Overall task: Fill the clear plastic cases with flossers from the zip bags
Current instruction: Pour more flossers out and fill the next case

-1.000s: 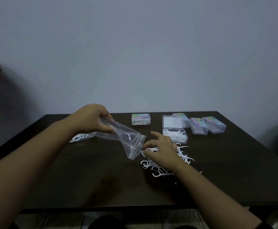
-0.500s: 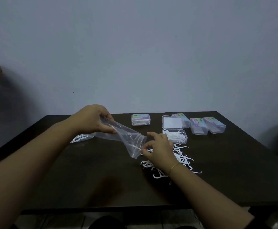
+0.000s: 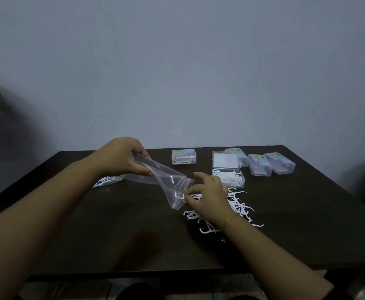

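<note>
A: Status of hands? The left hand [image 3: 120,156] grips the raised end of an empty-looking zip bag [image 3: 166,180]; the right hand [image 3: 207,198] pinches its lower open edge, fingers curled on the plastic.

B: Progress? The open case [image 3: 229,177] holds some flossers, its lid [image 3: 226,160] flipped back. Four closed cases [image 3: 183,156] stand at the far side and look filled. A loose pile of flossers [image 3: 237,204] lies just under the right hand, waiting to be packed. A second bag [image 3: 105,181], with flossers inside, lies by the left forearm.

A: So roughly past halfway, judging by the cases.

B: Surface: dark wooden table [image 3: 112,234]. Plain grey wall [image 3: 177,72] behind; dim light.
</note>
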A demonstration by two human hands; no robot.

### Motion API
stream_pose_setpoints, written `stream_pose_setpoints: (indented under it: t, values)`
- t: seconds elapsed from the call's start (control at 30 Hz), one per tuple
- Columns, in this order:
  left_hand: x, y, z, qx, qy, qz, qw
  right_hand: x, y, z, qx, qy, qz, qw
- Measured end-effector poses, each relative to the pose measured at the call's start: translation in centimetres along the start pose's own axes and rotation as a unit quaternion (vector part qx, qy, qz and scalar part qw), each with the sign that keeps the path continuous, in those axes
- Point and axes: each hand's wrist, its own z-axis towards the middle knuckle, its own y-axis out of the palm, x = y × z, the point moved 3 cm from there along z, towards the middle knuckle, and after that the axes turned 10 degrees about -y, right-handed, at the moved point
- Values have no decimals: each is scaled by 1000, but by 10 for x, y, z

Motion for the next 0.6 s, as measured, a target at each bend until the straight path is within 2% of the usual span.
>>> stream_pose_setpoints:
  t: [0.27,0.43,0.6]
  values:
    - [-6,-1,2,10,-11,2,1000,16,-8,-6,-24,37,-39,998]
    - [-10,3,0,-7,-26,-10,1000,18,-15,-5,15,70,-30,997]
    - [-33,32,-16,-51,-85,-41,994,5,-12,0,47,41,-5,998]
